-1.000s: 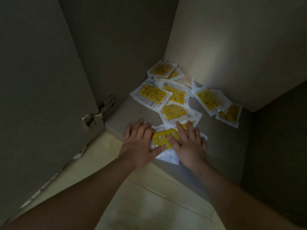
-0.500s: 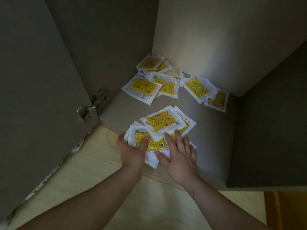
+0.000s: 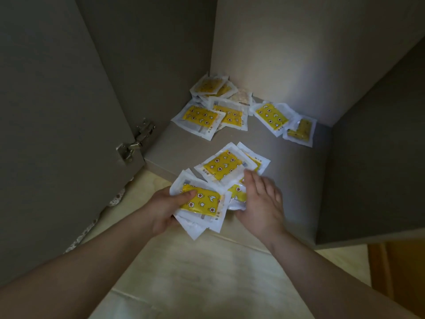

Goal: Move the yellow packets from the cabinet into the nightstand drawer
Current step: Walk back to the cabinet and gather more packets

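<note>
While the cabinet (image 3: 287, 171) holds more packets (image 3: 200, 117) scattered at its back, I judge I'm mid-gather. The bunch (image 3: 222, 166) sits at the front edge, my left hand (image 3: 161, 210) gripping it thumb on top and my right hand (image 3: 259, 203) curled over its other side. Next I'd tighten both grips and lift it clear for the drawer, which is out of view.

Packets (image 3: 208, 117) behind held bundle (image 3: 202, 201)

Head view, steeply down into cabinet (image 3: 264, 139)
</note>
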The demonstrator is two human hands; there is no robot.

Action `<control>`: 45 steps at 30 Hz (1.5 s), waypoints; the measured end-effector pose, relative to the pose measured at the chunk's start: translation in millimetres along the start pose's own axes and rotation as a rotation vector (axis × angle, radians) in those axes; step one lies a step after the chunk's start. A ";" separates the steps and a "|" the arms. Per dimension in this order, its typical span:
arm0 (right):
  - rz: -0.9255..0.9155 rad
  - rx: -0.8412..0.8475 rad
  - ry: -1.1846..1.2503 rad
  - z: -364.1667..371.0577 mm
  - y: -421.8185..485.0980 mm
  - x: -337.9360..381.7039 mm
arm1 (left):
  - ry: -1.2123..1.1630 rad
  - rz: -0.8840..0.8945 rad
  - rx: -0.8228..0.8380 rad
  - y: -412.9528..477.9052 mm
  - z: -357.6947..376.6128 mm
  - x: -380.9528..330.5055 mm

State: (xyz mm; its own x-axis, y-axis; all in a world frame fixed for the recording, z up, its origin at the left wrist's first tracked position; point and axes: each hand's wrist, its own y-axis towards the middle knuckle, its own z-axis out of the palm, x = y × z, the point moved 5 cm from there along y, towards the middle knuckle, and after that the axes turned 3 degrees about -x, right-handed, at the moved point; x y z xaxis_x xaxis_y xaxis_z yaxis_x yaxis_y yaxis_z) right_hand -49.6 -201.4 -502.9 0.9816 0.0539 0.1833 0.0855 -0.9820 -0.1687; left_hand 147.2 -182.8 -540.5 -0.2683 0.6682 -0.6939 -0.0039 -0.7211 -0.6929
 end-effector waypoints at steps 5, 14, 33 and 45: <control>-0.022 0.092 0.063 3.8 11.9 8.9 | -0.069 -0.024 0.025 -1.8 5.9 1.0; -0.133 -0.078 -0.050 0.2 -5.0 17.0 | -0.154 -0.055 -0.040 -2.2 7.8 1.0; 0.010 -0.137 0.232 -33.9 -0.5 20.8 | -0.212 0.024 -0.158 -21.7 -5.9 -29.6; 0.400 -0.294 0.855 -115.1 -24.5 53.6 | -0.279 -0.043 -0.250 -112.6 -12.1 -76.3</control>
State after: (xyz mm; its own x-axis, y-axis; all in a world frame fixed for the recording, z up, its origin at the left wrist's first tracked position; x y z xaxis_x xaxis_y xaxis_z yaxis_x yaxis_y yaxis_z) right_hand -18.7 -195.3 -377.5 0.4652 -0.3267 0.8227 -0.3847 -0.9117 -0.1446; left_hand 179.8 -150.4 -412.0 -0.5251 0.5963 -0.6072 0.2051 -0.6038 -0.7703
